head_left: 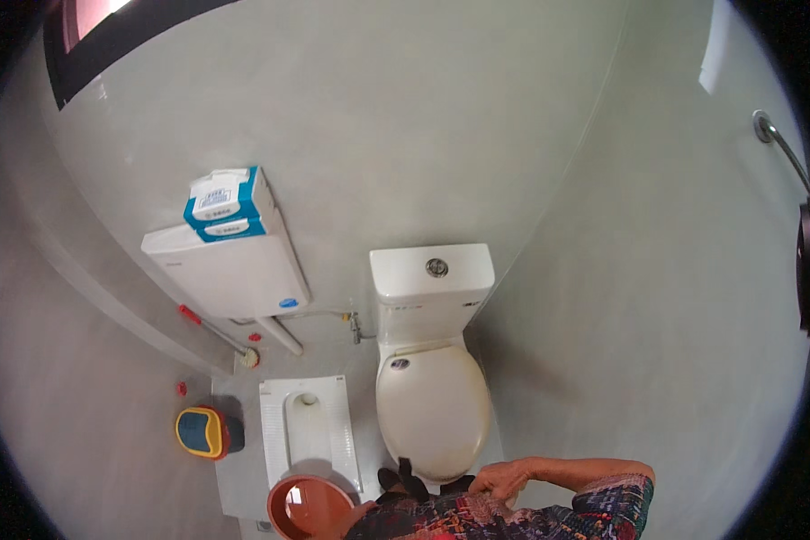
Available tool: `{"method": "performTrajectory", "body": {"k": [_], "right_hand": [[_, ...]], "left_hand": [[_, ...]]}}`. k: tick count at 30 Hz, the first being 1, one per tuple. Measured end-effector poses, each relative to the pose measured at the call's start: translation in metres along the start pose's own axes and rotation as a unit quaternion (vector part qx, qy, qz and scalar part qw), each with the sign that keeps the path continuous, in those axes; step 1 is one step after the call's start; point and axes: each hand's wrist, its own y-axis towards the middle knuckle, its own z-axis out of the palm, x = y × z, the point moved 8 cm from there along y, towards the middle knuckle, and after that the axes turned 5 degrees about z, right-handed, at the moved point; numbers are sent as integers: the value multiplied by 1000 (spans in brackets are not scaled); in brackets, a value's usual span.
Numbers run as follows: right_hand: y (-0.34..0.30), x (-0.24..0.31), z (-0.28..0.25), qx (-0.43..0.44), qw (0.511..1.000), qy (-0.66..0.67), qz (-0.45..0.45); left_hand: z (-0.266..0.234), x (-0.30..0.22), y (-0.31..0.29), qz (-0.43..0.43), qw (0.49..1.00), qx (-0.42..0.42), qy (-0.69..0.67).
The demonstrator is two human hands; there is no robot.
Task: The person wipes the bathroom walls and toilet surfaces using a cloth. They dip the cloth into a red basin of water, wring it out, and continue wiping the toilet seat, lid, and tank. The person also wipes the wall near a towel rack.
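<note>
My right hand (504, 480) is at the front of my patterned top (459, 517), with its fingers curled in beside dark material. What they hold, if anything, is hidden. On the left, a strip of skin from my left arm or hand (358, 516) shows between my top and a reddish-brown basin (283, 504); its fingers cannot be seen. The basin contains water or has a shiny wet bottom. Just ahead of me stands a white toilet (434, 409) with its lid down. Black shapes (407, 481), perhaps footwear or clothing, show in front of it.
Left of the toilet, a white squat pan (342, 423) is set in the floor. A wall cistern (234, 274) carries blue-and-white tissue packs (227, 202). A red-handled brush (211, 324) leans below. A yellow-rimmed bin (202, 432) stands left; a metal rail (783, 148) is on the right wall.
</note>
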Motion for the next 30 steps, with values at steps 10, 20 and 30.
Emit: {"method": "performTrajectory", "body": {"k": [10, 20, 30], "right_hand": [[-155, -45, -197, -521, 724, 415, -180], [-361, -22, -372, -754, 540, 232, -293], [-422, 5, -452, -773, 377, 282, -426]], "left_hand": [[-39, 47, 73, -95, 992, 40, 68], [-318, -335, 195, 274, 815, -470, 201], [-441, -496, 234, 357, 604, -655, 282]]}}
